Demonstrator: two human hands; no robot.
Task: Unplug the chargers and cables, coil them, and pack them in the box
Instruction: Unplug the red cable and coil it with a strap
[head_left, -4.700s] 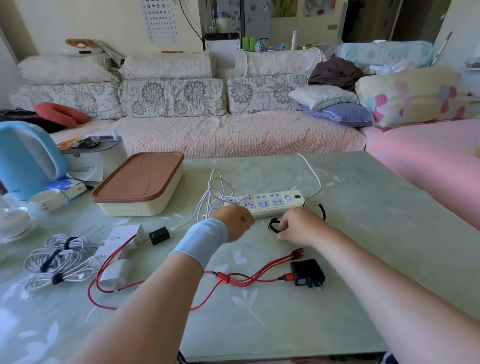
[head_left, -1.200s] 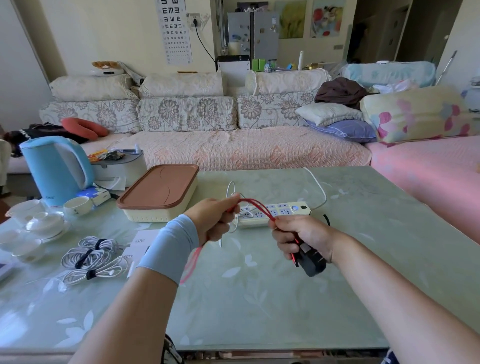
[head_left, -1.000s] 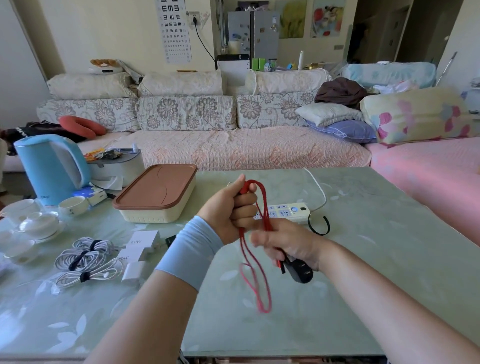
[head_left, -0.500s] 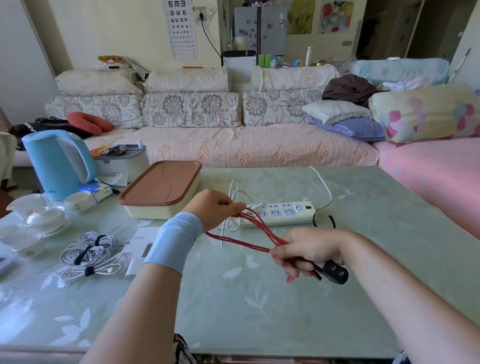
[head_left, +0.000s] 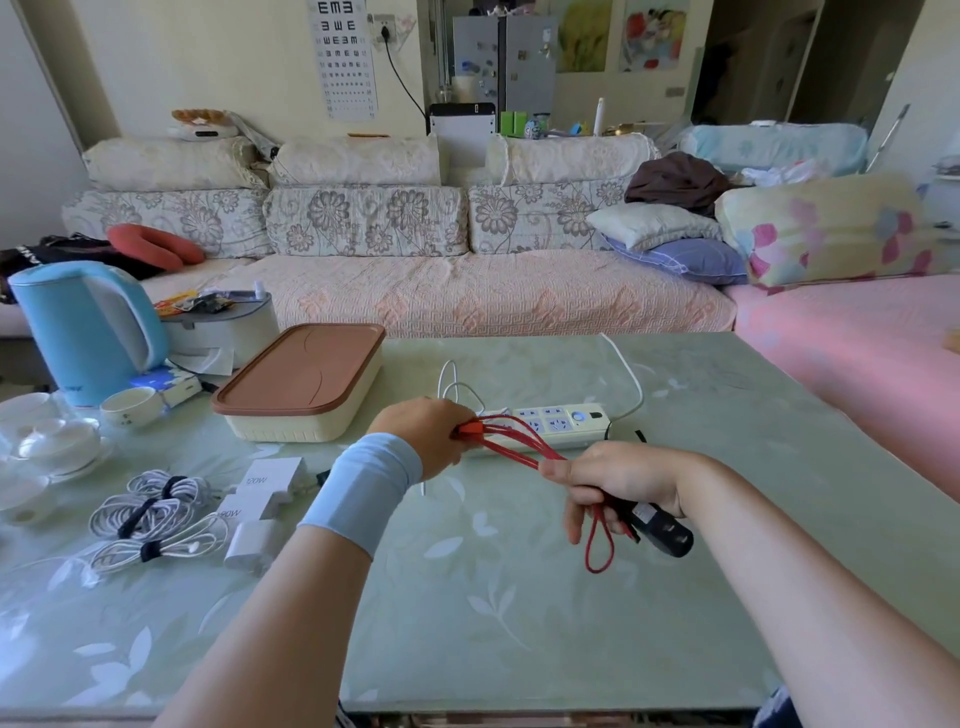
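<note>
A red cable (head_left: 511, 447) is stretched in several loops between my hands, above the green table (head_left: 493, 613). My left hand (head_left: 423, 434) pinches one end of the loops near an orange plug. My right hand (head_left: 618, 486) grips the other end together with a black charger (head_left: 662, 530); a red loop hangs below it. Behind my hands lies a white power strip (head_left: 563, 423) with a white cable plugged in. The cream box with a closed brown lid (head_left: 301, 382) sits at the left back.
Two tied white cable coils (head_left: 150, 512) and white chargers (head_left: 262, 499) lie at the left. A blue kettle (head_left: 85, 330), cups and a grey container stand at the far left. A black strap (head_left: 640, 436) lies right of the strip. A sofa lies beyond the table.
The red cable and black charger were lifted off the table. Over the last second my hands wound it into loops, and my right hand moved right and down, drawing the loops taut.
</note>
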